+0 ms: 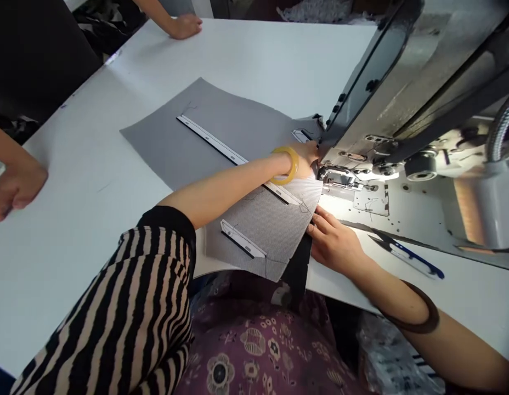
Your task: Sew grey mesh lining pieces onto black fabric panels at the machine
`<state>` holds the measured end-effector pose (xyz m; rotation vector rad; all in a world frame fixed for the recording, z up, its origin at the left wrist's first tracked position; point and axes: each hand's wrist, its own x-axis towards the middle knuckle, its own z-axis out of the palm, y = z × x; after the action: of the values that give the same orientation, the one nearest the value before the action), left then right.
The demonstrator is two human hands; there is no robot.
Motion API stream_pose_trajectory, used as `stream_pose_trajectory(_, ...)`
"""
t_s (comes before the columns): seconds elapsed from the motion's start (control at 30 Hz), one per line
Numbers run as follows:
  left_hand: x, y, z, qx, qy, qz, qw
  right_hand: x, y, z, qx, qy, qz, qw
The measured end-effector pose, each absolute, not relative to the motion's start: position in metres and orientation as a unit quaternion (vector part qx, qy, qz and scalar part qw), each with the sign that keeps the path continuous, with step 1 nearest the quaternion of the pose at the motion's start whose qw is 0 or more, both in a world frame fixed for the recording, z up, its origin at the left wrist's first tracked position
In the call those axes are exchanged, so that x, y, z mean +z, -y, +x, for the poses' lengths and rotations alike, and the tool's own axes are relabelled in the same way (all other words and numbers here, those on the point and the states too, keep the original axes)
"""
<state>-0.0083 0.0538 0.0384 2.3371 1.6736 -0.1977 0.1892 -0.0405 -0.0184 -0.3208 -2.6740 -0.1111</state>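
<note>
- Gray fabric panel (246,120) lies on the white table (85,230), its right side at the sewing machine (386,104) and its nearest corner at the table's near edge.
- Left hand (306,159) rests on the panel just beside the needle area — its fingertips are partly hidden, so one cannot tell whether they pinch.
- Right hand (334,241) has bent fingers at the panel's edge, over a black strip (298,271); its grip cannot be told either.
- Long white strip (209,138) crosses the panel beneath the left forearm; a shorter white strip (242,240) lies toward the near edge.
- Blue-handled snips (419,258) lie right of the right hand, near the machine bed.
- Another person's hands rest on the table — one (20,184) at its left edge, one (185,26) at the far edge.
</note>
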Motion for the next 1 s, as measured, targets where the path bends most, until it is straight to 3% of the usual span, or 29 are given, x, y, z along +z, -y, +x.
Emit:
stream_pose_trajectory(0.13, 0.039, -0.059, -0.010, -0.083, -0.552, 0.813, 0.164, -0.020, 0.040, 0.190, -0.016, 0.970, -0.117, 0.213)
stream_pose_trajectory(0.37, 0.049, -0.003, -0.011, -0.001, -0.559, 0.827, 0.063, -0.025, 0.043, 0.190, -0.014, 0.974, -0.127, 0.186)
stream_pose_trajectory(0.6, 0.053, 0.079, 0.009, -0.121, -0.546, 0.821, 0.115, -0.031, 0.046, 0.181, -0.073, 0.974, -0.112, 0.183)
stream_pose_trajectory(0.8, 0.044, 0.074, 0.017, -0.171, -0.564, 0.801, 0.105, -0.034, 0.053, 0.183, -0.071, 0.973, -0.150, 0.163)
stream_pose_trajectory(1.0, 0.059, 0.053, 0.019, -0.151, -0.556, 0.798, 0.179, -0.032, 0.057, 0.183, 0.008, 0.969, -0.200, 0.145)
